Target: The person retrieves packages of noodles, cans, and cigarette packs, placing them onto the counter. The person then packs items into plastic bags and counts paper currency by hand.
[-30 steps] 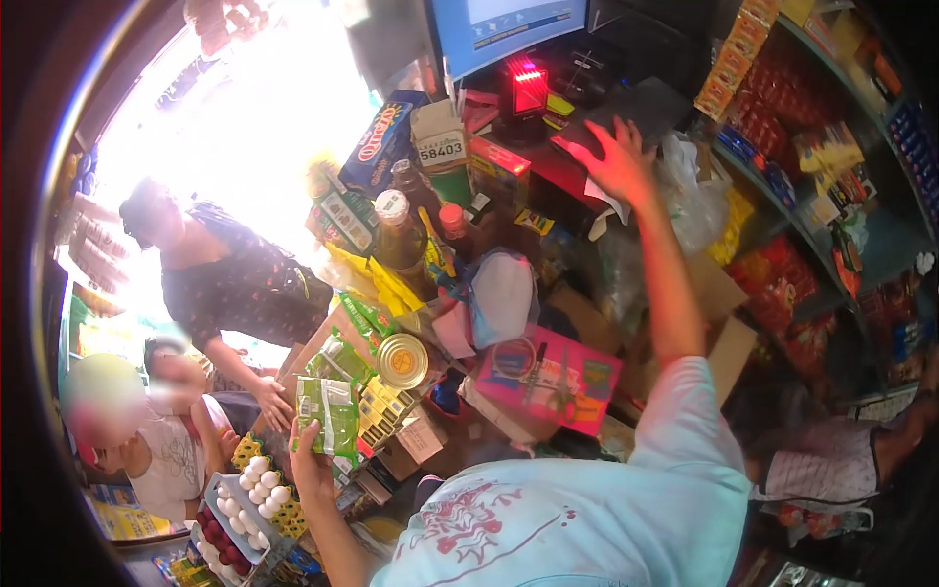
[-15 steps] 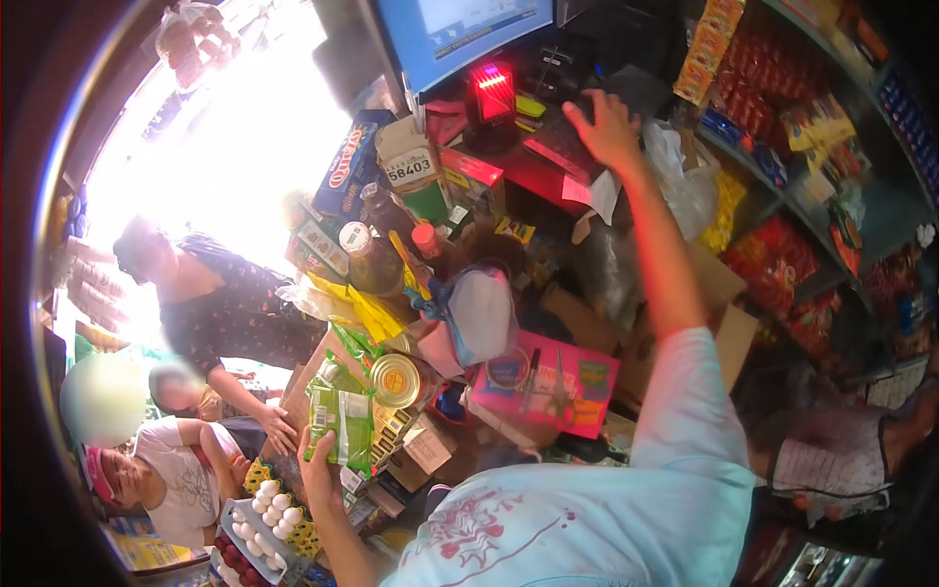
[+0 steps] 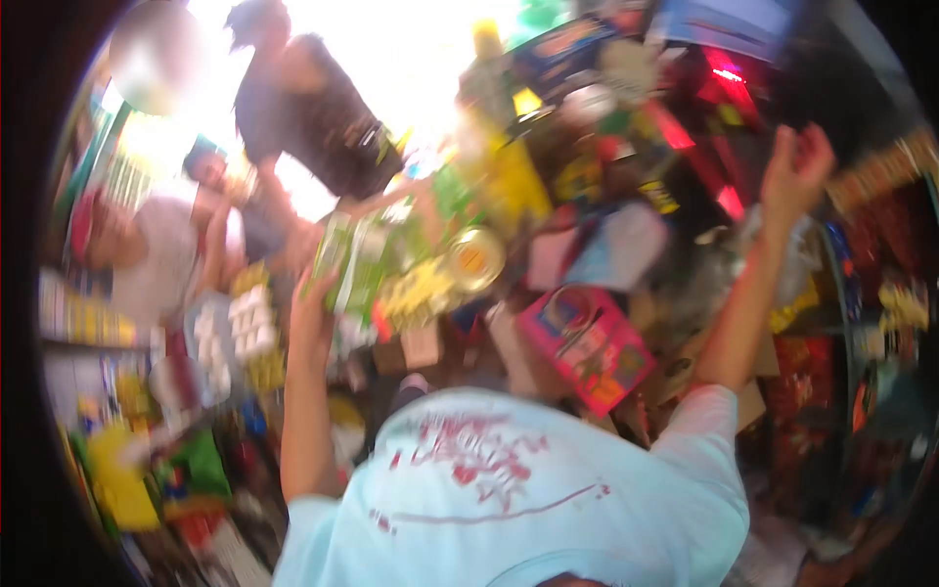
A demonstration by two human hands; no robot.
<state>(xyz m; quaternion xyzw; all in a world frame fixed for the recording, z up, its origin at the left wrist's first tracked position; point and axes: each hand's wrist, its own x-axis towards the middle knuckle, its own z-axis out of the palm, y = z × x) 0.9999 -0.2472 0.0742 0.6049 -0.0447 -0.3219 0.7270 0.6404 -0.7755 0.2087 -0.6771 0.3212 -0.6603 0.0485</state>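
Observation:
My left hand (image 3: 311, 305) grips a green plastic packet (image 3: 354, 259) at its lower left edge, over the counter. Right of the packet sits a can with a gold lid (image 3: 476, 258), beside small yellow packs (image 3: 416, 293). Another person's hand (image 3: 301, 240) is close to the packet; blur hides whether it touches. My right hand (image 3: 797, 176) is raised at the upper right with its fingers apart and nothing visible in them. Nearest to it is a scanner glowing red (image 3: 729, 76), below the monitor (image 3: 729, 27).
A person in dark clothes (image 3: 313, 117) and one in a red cap (image 3: 152, 249) are across the counter. White eggs in trays (image 3: 252, 321) stand at the left. A pink box (image 3: 587, 347) lies before me. Shelves of goods (image 3: 885, 293) line the right side.
The view has swung left and blurred, so the counter goods sit further right. My left hand still grips the packet. My right hand's fingers are less spread than before.

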